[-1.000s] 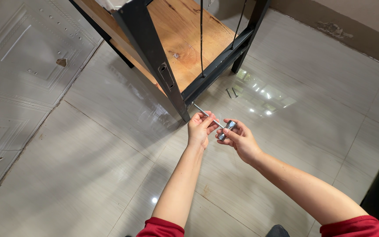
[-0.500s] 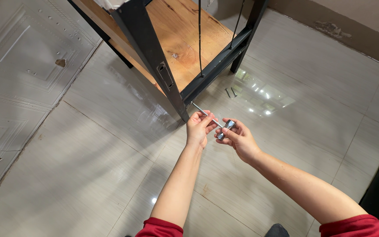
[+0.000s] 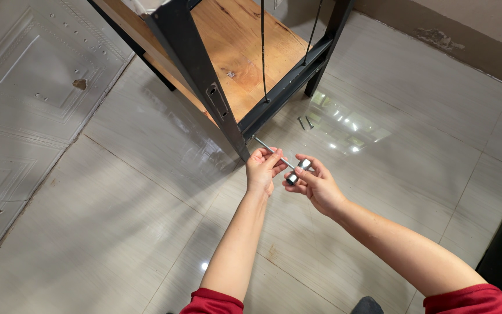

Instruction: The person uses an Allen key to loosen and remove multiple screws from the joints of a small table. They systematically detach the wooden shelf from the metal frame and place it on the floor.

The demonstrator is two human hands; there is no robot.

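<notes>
Both forearms are bare, with short red sleeves [image 3: 213, 302] ending above the elbows.

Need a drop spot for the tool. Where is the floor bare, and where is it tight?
Bare tile lies left of the left hand, out to the embossed metal panel, and right of the two loose screws. Tight: around the black frame leg, where both hands hold the T-handle tool.
</notes>
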